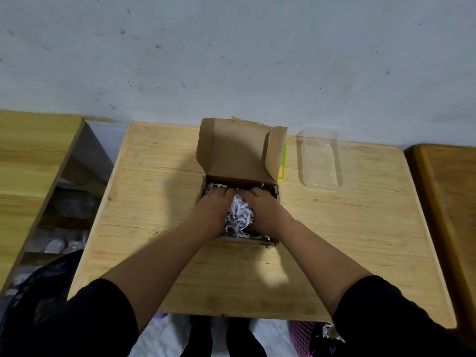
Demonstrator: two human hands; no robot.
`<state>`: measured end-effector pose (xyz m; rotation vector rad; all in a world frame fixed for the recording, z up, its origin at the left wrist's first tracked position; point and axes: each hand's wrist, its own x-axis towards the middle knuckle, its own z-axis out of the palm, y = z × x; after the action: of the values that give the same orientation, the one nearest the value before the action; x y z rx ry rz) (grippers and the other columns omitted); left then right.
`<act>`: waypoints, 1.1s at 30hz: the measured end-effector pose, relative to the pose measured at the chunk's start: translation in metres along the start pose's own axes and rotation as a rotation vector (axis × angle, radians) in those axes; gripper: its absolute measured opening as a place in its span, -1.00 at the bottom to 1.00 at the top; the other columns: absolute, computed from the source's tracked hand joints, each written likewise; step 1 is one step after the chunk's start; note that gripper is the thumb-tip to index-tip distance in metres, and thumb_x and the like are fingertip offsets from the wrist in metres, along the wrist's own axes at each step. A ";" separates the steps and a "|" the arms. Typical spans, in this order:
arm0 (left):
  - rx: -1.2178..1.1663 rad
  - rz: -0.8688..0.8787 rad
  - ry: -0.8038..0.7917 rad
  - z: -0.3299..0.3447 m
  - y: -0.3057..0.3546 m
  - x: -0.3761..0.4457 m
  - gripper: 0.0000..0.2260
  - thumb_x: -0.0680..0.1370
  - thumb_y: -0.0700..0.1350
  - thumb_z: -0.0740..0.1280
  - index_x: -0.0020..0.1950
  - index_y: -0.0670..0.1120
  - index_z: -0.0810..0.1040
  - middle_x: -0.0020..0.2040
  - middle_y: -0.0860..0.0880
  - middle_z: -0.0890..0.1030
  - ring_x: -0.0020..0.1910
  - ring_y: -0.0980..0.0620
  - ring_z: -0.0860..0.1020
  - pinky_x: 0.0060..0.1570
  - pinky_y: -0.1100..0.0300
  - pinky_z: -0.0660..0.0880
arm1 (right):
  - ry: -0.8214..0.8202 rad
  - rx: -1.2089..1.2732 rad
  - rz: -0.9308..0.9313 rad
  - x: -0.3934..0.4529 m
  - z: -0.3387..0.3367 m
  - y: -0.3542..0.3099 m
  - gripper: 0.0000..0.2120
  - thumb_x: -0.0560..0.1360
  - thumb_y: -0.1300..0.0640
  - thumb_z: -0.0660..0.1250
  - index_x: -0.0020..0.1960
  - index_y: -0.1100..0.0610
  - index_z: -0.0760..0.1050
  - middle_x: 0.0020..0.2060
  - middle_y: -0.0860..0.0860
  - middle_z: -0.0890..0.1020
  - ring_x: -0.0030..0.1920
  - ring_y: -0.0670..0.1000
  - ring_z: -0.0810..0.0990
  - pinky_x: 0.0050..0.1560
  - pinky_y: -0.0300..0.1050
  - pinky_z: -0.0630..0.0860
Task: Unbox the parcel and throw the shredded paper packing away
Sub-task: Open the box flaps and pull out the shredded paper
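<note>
Both hands are sunk in the open box (238, 161) at mid-surface: the left hand (212, 208) and the right hand (265, 211) cup a white wad of shredded paper (240, 215) between them, fingers curled round it. The shreds look light, soft and loose, likely to shed strands, so scooping from beneath and squeezing inward should serve best. The upright lid flap blocks the far side. A clear plastic tray (320, 161) lies just right of the box; a pink basket (301, 336) sits below the surface's (154, 202) near edge.
</note>
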<state>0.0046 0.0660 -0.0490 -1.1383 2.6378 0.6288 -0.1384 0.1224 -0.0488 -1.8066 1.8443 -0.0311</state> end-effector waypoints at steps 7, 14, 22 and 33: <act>-0.047 0.118 0.076 -0.013 -0.004 -0.002 -0.30 0.38 0.00 0.41 0.44 -0.16 0.24 0.29 -0.16 0.43 0.30 -0.16 0.36 0.31 0.03 0.30 | 0.014 0.129 -0.003 -0.013 -0.027 0.003 -0.20 0.24 0.09 0.52 0.41 0.07 0.27 0.24 0.12 0.46 0.25 0.12 0.39 0.31 -0.11 0.29; -0.064 0.193 0.119 -0.039 -0.005 0.001 -0.25 0.31 0.23 0.30 0.43 -0.05 0.31 0.31 -0.09 0.47 0.33 -0.14 0.37 0.30 -0.01 0.31 | 0.110 0.245 -0.035 -0.035 -0.069 -0.012 -0.42 0.23 0.23 0.53 0.23 0.13 0.48 0.08 0.10 0.59 0.10 0.05 0.54 0.09 -0.19 0.44; -0.223 0.191 0.119 -0.072 0.002 -0.006 -0.25 0.35 0.10 0.47 0.46 -0.02 0.24 0.38 -0.08 0.39 0.38 -0.09 0.28 0.40 -0.02 0.22 | 0.145 0.155 -0.024 -0.036 -0.091 -0.010 -0.30 0.21 0.10 0.56 0.30 -0.08 0.41 0.11 0.07 0.56 0.12 0.05 0.51 0.05 -0.32 0.30; -0.281 0.249 0.207 -0.127 0.021 -0.029 -0.23 0.34 0.03 0.52 0.46 -0.01 0.24 0.38 -0.09 0.37 0.36 -0.05 0.29 0.32 0.14 0.18 | 0.228 0.200 0.020 -0.055 -0.134 -0.027 -0.21 0.15 0.12 0.59 0.33 0.00 0.40 0.12 0.07 0.55 0.14 0.07 0.50 0.06 -0.26 0.31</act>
<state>0.0073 0.0390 0.0800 -0.9949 2.9695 1.0062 -0.1700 0.1228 0.0952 -1.7024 1.9358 -0.4143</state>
